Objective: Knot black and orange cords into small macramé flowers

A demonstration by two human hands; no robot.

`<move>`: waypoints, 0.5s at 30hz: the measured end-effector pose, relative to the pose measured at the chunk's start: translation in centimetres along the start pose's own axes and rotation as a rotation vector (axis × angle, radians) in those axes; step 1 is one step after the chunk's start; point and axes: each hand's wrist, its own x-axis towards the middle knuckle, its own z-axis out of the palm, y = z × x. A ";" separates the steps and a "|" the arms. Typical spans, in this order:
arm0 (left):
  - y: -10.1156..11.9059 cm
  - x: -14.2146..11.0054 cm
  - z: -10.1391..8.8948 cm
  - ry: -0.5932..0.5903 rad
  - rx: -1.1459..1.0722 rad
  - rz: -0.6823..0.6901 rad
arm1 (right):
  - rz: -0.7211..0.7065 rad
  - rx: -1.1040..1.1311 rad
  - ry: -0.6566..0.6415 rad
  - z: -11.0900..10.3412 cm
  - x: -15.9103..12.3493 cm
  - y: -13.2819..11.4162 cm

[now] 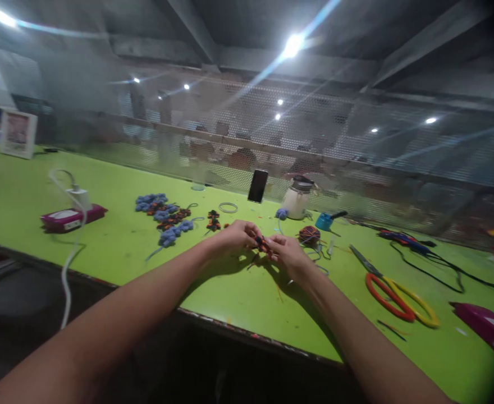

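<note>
My left hand (242, 234) and my right hand (288, 252) meet over the green table, both closed on a small dark crochet piece (262, 243) flecked with orange and red. It spans the gap between my fingertips, and a loose yarn tail hangs below it. A thin metallic tip shows under my right hand; I cannot make out the tool. Left of my hands lies a small orange-and-black crochet piece (214, 220). Farther left are several blue crochet pieces (169, 233) and mixed dark ones. A ball of multicoloured yarn (309, 235) rests beyond my right hand.
Large scissors (392, 292) with red and yellow handles lie at right. Behind stand a phone (257, 186), a jar (296, 199) and a blue container (324, 221). Magenta power strips (73, 217) sit at both sides; a white cable drops over the table edge (247, 331). A mesh screen (230, 140) borders the back.
</note>
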 end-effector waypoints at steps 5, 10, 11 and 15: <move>0.2 -0.2 -0.3 -0.074 0.007 -0.023 | 0.005 -0.090 0.004 -0.1 0.1 0.4; 0.4 -0.4 -0.2 -0.038 -0.010 -0.030 | -0.021 -0.184 0.066 -0.1 0.2 0.4; 0.4 -0.4 -0.2 -0.014 -0.012 -0.031 | -0.040 -0.208 0.097 -0.1 0.3 0.4; 0.5 -0.2 -0.4 0.110 -0.033 -0.058 | -0.142 -0.326 0.213 -0.7 0.6 0.1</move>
